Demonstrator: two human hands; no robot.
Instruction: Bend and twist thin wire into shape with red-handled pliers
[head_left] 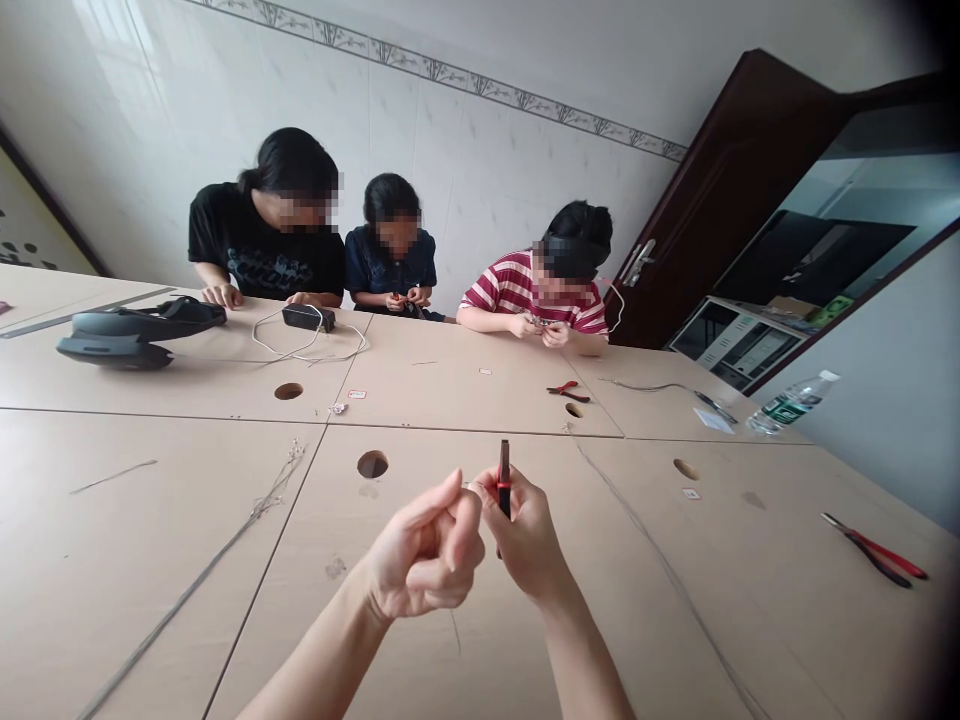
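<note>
My right hand [527, 535] is closed round a small pair of red-and-black pliers [504, 478], whose tip points upward. My left hand [427, 550] is curled beside it, thumb and forefinger pinched on something tiny at the pliers, too small to name. Both hands hover over a beige table [150, 560], close to me. A long thin wire [187, 585] lies on the table to my left.
Three people sit at the far side, working with their hands. A black headset [127, 335], a black adapter with white cable [307, 318], red pliers [568, 391], a water bottle [791, 403] and more pliers [874, 548] lie about. Round holes [372, 464] pierce the tabletop. A dark door [712, 200] stands right.
</note>
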